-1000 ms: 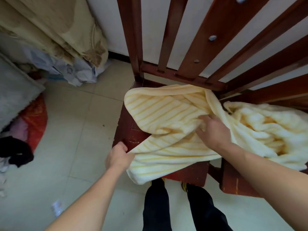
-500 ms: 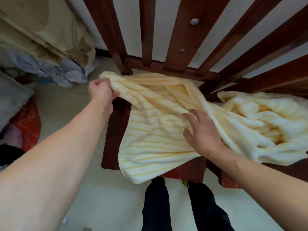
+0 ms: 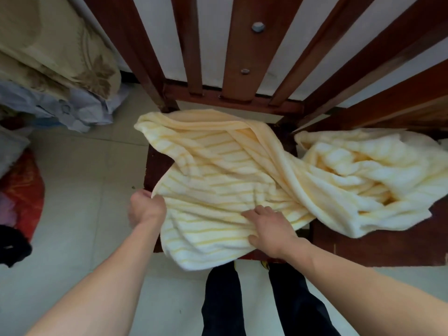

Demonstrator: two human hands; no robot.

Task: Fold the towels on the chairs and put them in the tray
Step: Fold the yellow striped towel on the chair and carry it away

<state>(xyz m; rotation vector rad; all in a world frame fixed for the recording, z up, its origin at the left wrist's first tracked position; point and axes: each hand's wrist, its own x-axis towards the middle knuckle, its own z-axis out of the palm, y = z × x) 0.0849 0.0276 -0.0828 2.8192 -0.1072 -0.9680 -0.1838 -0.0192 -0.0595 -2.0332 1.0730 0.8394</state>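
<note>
From the head camera, looking down: a pale yellow terry towel with thin darker yellow stripes (image 3: 218, 185) lies spread and rumpled over the seat of a dark red-brown wooden chair with a slatted back (image 3: 155, 163). Its near edge hangs over the front of the seat, and its far corner reaches the base of the back slats. The left hand (image 3: 146, 207) is at the towel's left edge, just beside the seat's front left corner, its fingers (image 3: 155, 198) closed in a fist that pinches the cloth. The right hand (image 3: 271, 229) lies palm down on the towel near the seat's front edge, fingers spread and pressing the fabric flat, with creases fanning out from them. A long fold of the same cloth runs right from the striped part to a bunched pale yellow fluffy towel heap (image 3: 363, 180), which rests on a second dark red-brown wooden seat (image 3: 378, 248) just beside the first; whether heap and striped towel are one piece I cannot tell. The person's dark trouser legs (image 3: 261, 301) stand on the pale tiled floor (image 3: 80, 190) below the chair's front. At far left are a beige patterned cloth (image 3: 60, 49) and a red bundle (image 3: 21, 187)
</note>
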